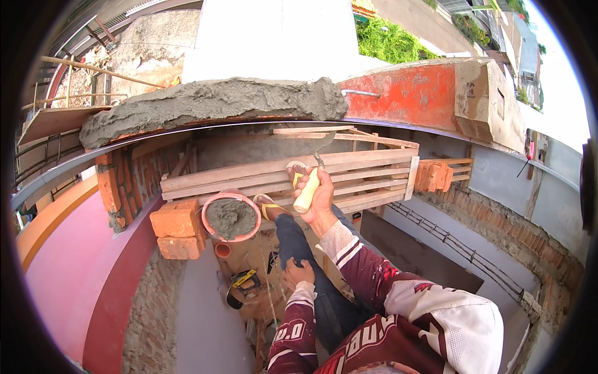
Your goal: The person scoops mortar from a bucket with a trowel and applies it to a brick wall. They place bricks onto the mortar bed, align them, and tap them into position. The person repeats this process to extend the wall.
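My right hand [319, 198] is wrapped round the pale yellow handle of a trowel [305, 192]. The trowel's grey blade points away from me, below the wall top, and is hard to tell from the grey behind it. My left hand [299, 272] rests on my trousered leg, its fingers apart and nothing in it. A round reddish bucket [256, 234] of wet grey mortar [232, 218] stands to the left of my sandalled feet. Beyond the trowel, a thick, rough layer of wet mortar [224, 103] lies along the top of the wall.
My feet are on a slatted wooden platform [349, 163]. Orange bricks [177, 229] are stacked at its left end, and more bricks [433, 176] at its right. A red-painted wall section [405, 93] continues rightward. Well below lies a yellow-black handsaw [243, 280].
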Available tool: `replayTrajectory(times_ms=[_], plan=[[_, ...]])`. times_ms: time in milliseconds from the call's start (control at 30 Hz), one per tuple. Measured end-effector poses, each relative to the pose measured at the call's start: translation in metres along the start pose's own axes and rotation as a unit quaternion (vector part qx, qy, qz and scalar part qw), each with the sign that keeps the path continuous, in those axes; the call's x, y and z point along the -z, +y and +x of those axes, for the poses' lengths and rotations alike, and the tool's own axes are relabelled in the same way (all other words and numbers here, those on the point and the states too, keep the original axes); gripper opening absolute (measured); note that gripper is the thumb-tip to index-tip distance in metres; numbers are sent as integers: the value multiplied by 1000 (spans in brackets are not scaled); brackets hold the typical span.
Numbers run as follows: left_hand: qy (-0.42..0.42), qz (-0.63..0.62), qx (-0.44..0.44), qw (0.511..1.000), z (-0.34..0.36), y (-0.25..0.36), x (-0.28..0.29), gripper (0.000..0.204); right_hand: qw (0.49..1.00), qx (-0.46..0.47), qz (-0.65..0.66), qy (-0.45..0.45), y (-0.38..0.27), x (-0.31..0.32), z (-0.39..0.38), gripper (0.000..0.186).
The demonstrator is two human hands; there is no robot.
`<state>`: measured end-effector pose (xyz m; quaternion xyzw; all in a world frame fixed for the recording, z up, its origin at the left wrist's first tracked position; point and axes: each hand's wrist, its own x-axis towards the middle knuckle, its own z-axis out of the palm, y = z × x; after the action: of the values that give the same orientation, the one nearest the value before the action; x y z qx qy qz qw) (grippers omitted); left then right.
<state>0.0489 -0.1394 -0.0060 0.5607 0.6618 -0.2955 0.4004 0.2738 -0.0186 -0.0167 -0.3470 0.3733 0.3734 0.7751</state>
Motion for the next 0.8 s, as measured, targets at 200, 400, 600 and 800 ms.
replayTrajectory(times_ms=[200,400,600,800], plan=[[5,-8,-1,1000,3,-3,0,47,995,47,25,86,26,-64,51,18],[-9,-3,-8,1000,6,-11,-5,47,994,83,-32,64,54,-113,55,24],[-26,-8,5,1000,7,-10,-5,48,967,57,-244,40,63,-107,17,22],[-14,-16,5,1000,7,-6,0,48,918,143,-365,67,-8,-60,-21,20]])
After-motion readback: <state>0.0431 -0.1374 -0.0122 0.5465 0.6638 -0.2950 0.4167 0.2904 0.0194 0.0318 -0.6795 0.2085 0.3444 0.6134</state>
